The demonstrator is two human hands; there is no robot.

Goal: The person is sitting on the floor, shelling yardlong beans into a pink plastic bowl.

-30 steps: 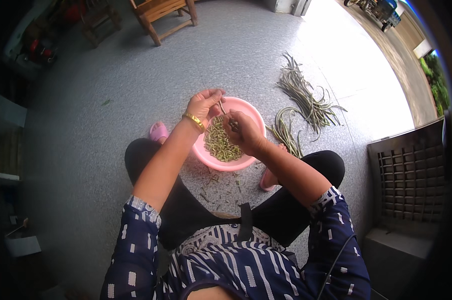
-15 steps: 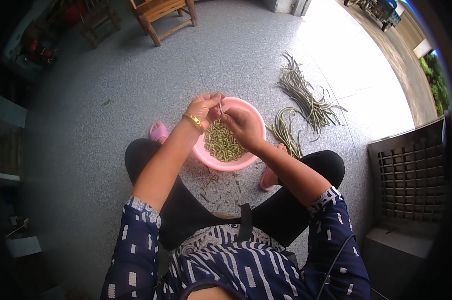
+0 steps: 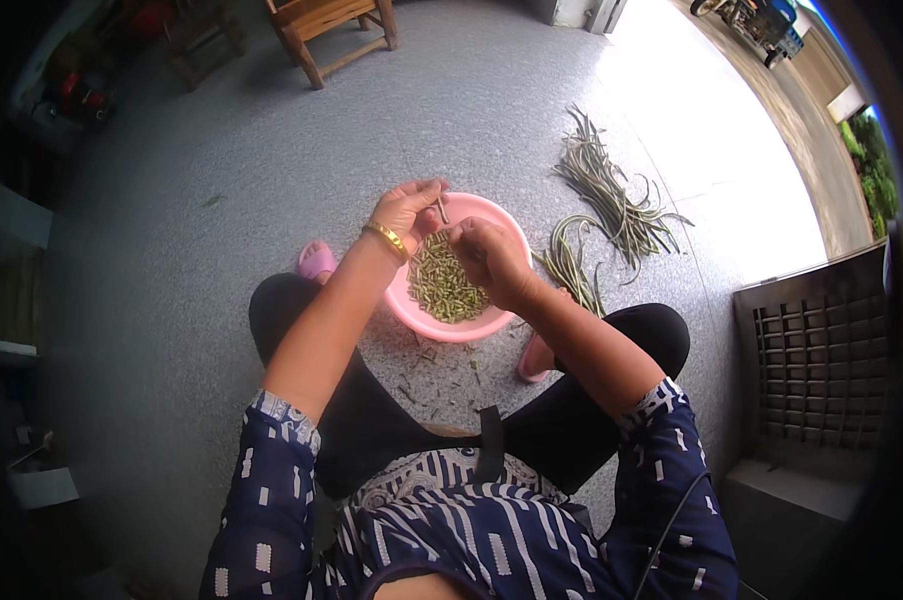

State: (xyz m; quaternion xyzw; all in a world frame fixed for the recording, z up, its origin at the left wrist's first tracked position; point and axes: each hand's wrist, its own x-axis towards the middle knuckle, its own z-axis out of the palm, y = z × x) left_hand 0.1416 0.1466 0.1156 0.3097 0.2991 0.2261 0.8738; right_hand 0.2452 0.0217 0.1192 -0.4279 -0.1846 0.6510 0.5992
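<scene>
My left hand [image 3: 410,215], with a gold bangle at the wrist, is closed over the far left rim of a pink basin [image 3: 440,331]. Between its thumb and fingers is a short length of long bean [image 3: 444,210], its end pointing toward my right hand. Curled over the basin's right side, my right hand [image 3: 494,260] has its fingertips pressed together. Whether a bit of bean is in them is hidden. Many short green bean pieces [image 3: 447,290] cover the basin's bottom. The hands are slightly apart.
A large bundle of long beans [image 3: 612,190] lies on the floor at the right, with a smaller bunch [image 3: 570,265] closer to the basin. Bean scraps [image 3: 427,355] litter the floor before me. A wooden chair [image 3: 337,30] stands beyond, and a dark latticed panel [image 3: 817,350] at right.
My right hand has turned and drawn slightly away from my left hand, leaving a small gap between them. The left hand keeps its hold on the bean.
</scene>
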